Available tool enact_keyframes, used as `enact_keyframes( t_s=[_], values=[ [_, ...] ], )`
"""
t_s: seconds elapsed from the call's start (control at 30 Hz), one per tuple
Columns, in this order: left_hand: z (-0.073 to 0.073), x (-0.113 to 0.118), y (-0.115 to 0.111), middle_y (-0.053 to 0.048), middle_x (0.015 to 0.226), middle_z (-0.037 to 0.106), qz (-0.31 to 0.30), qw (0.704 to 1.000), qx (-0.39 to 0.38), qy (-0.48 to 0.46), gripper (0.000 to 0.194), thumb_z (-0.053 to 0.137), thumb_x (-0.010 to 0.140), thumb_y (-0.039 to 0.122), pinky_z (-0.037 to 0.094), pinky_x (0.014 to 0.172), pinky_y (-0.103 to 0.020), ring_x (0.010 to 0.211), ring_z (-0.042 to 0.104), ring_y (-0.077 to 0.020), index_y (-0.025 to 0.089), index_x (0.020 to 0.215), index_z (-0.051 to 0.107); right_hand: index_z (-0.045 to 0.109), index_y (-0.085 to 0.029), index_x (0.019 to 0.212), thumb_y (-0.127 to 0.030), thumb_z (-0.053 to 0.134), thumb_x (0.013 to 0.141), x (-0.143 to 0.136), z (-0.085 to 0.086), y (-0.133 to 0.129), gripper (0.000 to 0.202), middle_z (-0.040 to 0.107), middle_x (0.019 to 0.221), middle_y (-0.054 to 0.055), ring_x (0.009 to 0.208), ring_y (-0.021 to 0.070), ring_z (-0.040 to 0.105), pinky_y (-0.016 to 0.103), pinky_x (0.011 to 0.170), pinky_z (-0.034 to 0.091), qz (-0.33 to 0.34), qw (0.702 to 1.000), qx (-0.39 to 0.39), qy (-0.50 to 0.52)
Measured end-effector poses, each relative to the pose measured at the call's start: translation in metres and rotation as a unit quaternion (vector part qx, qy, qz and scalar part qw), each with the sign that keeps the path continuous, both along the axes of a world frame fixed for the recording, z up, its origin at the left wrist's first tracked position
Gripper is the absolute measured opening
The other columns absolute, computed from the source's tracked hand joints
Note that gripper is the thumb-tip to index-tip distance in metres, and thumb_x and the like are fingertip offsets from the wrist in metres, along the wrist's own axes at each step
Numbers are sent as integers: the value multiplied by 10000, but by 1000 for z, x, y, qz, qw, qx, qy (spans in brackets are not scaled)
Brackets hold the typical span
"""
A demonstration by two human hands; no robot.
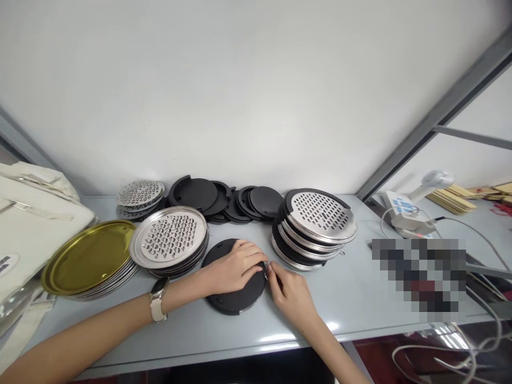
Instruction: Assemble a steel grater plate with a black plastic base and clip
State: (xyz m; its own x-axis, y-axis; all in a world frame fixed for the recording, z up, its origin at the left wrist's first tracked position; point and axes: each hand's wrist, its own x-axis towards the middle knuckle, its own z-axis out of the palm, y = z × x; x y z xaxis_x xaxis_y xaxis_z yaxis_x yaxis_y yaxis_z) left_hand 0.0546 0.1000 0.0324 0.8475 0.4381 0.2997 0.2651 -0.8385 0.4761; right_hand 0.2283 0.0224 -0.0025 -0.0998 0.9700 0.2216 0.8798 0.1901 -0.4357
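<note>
On the grey table (192, 341), low in the middle of the frame, sits a black disc (242, 300), a thin silvery edge peeking out at its lower right. The person's left hand (237, 266) lies across its top, fingers side by side and bent toward the right rim; whether those fingertips pinch anything, I can't tell from here. The right hand (291, 293) comes in at the right rim, thumb and forefinger drawn together, pinching a small metal piece (266, 274) too tiny to make out properly.

Just beside the disc, right of centre, stands a stack of steel grater plates and black rings (324, 216). Left of centre there's another pile, a round grater plate (172, 237) on top, with a gold-coloured tray (92, 258) near it, farther left. Loose black discs (266, 201) lie overlapping along the back, by the white wall (240, 96). A cream bag (32, 213) fills the left edge; a handheld scanner (437, 178) stands at the far right.
</note>
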Motion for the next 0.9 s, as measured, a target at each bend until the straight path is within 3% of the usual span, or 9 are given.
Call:
enact_keyframes(
  t_s=[0.6, 0.9],
  values=[
    [-1, -1, 1, -51, 1028, 607, -11, 1000, -4, -7, 201, 449, 920, 113, 337, 976, -351, 1005, 527, -173, 178, 1069, 566, 448, -207, 728, -287, 297, 972, 1, 2, 0, 298, 482, 538, -38, 463, 119, 470, 244, 493, 231, 2, 999, -18, 28],
    [3, -1, 1, -48, 982, 625, -13, 1000, -2, -9, 222, 415, 924, 102, 351, 966, -358, 978, 548, -173, 184, 1026, 594, 514, -193, 786, -254, 312, 963, -6, 3, -5, 276, 553, 560, -17, 472, 127, 512, 248, 496, 251, 19, 1000, 7, 17]
  ],
)
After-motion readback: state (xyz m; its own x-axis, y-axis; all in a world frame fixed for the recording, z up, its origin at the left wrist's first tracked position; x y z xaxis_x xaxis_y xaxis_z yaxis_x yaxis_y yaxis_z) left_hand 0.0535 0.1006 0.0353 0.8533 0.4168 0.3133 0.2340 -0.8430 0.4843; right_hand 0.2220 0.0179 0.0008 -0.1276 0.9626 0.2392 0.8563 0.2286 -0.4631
